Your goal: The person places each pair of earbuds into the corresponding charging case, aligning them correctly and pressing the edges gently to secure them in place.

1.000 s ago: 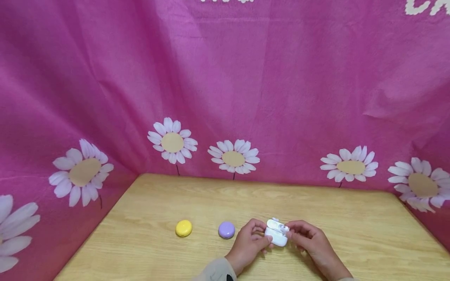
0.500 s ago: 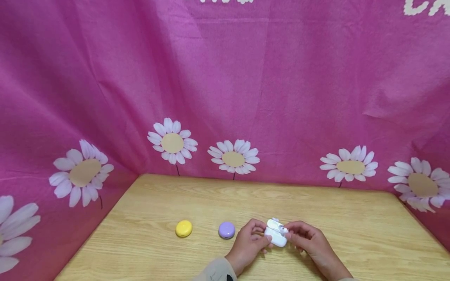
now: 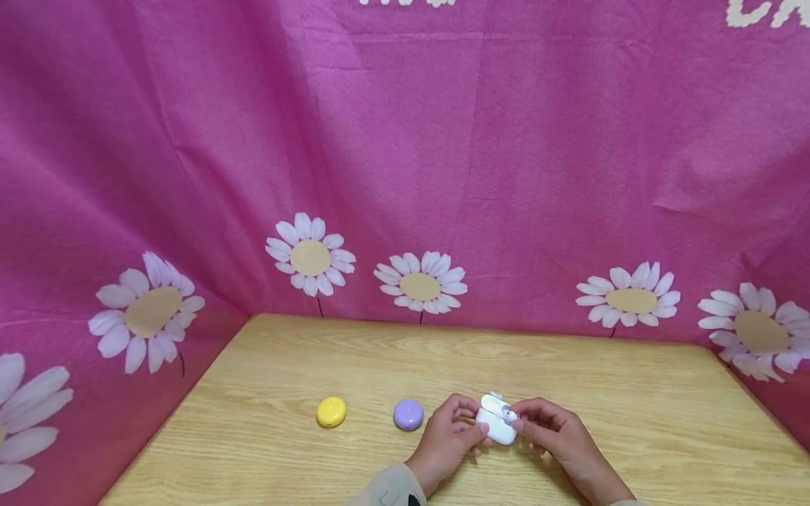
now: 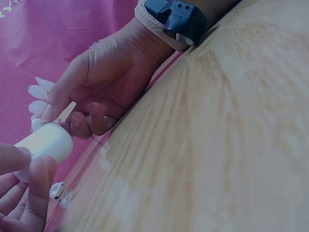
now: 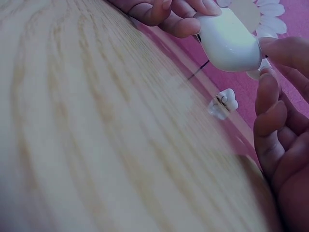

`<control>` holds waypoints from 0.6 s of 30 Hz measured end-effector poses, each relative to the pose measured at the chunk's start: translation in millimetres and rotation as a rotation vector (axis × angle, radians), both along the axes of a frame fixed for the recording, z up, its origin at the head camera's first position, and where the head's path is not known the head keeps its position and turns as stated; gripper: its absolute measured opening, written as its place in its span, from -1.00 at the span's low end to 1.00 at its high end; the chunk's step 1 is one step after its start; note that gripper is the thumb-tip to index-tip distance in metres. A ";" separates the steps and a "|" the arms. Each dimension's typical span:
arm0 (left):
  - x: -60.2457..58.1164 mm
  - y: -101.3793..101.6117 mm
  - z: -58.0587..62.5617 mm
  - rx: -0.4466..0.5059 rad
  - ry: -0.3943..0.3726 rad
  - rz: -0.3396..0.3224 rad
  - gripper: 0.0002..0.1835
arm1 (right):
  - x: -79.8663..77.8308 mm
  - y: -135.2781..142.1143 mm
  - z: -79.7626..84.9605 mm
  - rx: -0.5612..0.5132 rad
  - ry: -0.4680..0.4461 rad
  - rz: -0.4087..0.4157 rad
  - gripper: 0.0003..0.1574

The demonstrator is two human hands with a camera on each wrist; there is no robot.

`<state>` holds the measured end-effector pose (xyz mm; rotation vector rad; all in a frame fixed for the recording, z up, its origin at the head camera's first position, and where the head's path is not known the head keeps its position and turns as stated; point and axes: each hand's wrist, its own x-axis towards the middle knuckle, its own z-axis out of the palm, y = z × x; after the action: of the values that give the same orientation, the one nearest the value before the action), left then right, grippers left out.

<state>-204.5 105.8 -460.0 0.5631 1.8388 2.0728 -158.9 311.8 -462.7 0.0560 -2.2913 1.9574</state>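
Observation:
A white earbud case (image 3: pixel 496 429) stands with its lid flipped up, raised over the table between my hands. My left hand (image 3: pixel 445 437) grips its left end, thumb on the front; in the left wrist view these fingers (image 4: pixel 37 186) come in from the lower left. My right hand (image 3: pixel 565 437) pinches a white earbud (image 3: pixel 510 415) between thumb and forefinger, right at the case's opening on the right. In the right wrist view the case body (image 5: pixel 229 41) mostly hides that earbud. A second earbud (image 5: pixel 227 98) lies on the table just behind the case.
On the wooden table (image 3: pixel 285 464), a purple round case (image 3: pixel 408 414) lies just left of my left hand. Further left is a yellow round one (image 3: pixel 331 412). A pink cloth (image 3: pixel 538 154) printed with white daisies hangs along the back and sides.
My right hand has brought the pinched earbud slightly left and down, closer into the case's opening. The left hand and the case have stayed almost still.

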 end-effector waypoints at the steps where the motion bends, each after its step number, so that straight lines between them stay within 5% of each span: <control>1: 0.1 0.1 -0.1 -0.001 0.001 0.003 -0.74 | 0.1 0.1 0.0 0.001 0.002 0.003 -0.70; 18: 0.0 0.0 -2.3 -0.028 0.012 0.011 -0.75 | 0.2 -2.1 0.1 0.029 -0.016 0.005 -0.72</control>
<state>-204.5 105.8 -462.4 0.5604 1.8793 2.0518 -158.7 309.7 -462.6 0.0495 -2.3321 1.9334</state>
